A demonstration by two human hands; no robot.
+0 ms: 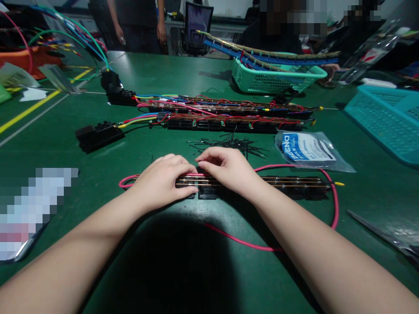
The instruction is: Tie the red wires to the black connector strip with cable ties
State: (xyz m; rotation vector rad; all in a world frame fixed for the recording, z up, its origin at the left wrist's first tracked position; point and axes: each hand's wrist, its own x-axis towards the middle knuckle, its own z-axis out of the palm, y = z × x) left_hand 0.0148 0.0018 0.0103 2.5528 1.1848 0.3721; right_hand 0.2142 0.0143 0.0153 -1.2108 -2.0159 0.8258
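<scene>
A black strip with copper rods (296,185) lies crosswise on the green table. My left hand (163,179) grips it left of the middle, thumb on the near side and fingers over the far side. A red cable (335,203) runs along the strip, bends back at its left end and loops off to the right toward me. Just above the strip, my right hand (229,170) is closed in a pinch beside my left fingertips; whatever is in the pinch is too small to make out. Behind it lies a loose pile of black cable ties (234,145).
Two wired strips (229,123) with black connector blocks (100,136) lie farther back. A labelled plastic bag (307,148), a green basket (278,80), a turquoise basket (386,122) and scissors (382,231) are around the right side. People are beyond the table.
</scene>
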